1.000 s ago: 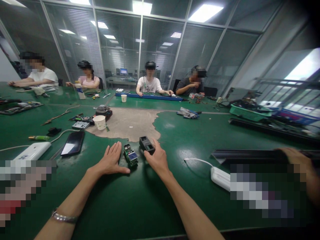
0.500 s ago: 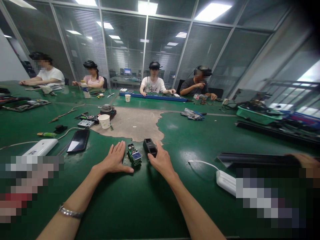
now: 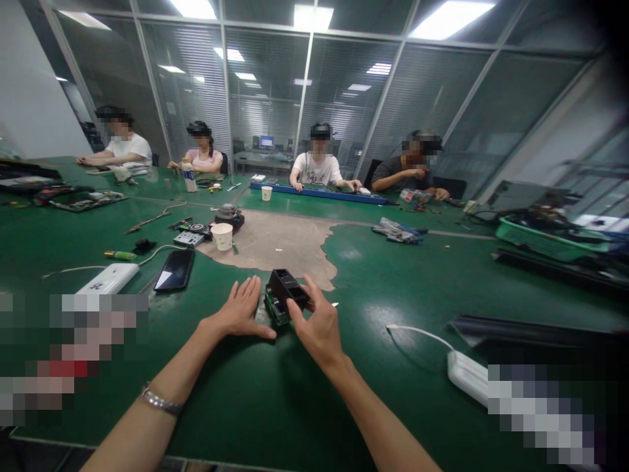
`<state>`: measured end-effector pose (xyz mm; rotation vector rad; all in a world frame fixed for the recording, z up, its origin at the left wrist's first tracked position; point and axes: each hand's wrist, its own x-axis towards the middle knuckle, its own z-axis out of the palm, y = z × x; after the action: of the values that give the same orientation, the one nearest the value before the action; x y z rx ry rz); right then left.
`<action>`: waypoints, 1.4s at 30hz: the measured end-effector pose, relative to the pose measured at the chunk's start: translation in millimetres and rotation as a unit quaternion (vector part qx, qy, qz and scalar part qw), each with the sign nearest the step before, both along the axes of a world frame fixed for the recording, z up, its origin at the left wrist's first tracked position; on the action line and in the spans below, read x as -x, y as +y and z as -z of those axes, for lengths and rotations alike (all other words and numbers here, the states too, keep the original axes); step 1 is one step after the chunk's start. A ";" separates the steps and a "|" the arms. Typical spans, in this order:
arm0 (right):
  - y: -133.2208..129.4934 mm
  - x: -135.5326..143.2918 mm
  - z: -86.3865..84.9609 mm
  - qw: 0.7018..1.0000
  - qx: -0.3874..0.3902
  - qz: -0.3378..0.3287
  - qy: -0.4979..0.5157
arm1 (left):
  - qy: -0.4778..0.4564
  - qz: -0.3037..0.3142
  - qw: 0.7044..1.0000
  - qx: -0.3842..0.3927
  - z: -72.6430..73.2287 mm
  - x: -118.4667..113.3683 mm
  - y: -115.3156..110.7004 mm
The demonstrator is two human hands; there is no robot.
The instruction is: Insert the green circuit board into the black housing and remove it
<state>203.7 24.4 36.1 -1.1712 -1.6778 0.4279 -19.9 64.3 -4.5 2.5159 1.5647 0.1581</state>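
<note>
Gripping black casing (image 3: 286,290) — right hand (image 3: 318,322); left hand (image 3: 240,311) — spread flat on green tabletop (image 3: 260,413).

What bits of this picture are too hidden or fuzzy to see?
All in the head view:
Green circuit board: partly hidden by the black plastic casing in the right hand.
Long white plastic block on the right: one end covered by pixelation.
Dark jumble in the turquoise plastic basket: too blurred to name its pieces.
</note>
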 end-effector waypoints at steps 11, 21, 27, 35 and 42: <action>-10.1 17.6 10.6 0.989 -0.027 -0.005 -0.144 | -0.014 -0.009 1.000 -0.002 -1.9 -1.8 -1.3; -9.2 15.8 20.5 0.987 0.023 -0.024 -0.158 | -0.018 -0.013 1.000 -0.011 -1.3 -2.3 -2.1; -5.5 17.8 26.2 0.992 0.022 -0.036 -0.122 | -0.013 -0.018 1.000 -0.011 -6.6 -5.3 -5.3; -2.8 13.8 16.3 0.999 0.032 -0.027 -0.019 | -0.014 -0.005 1.000 -0.022 -1.6 -3.5 -3.1; 9.0 -10.5 -4.7 0.997 -0.001 0.071 0.012 | -0.039 -0.003 0.999 -0.030 2.2 -8.5 -1.8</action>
<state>214.2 33.4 40.8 -1.2712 -1.5619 0.3500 -11.5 62.4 -6.7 2.5174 1.5589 0.3042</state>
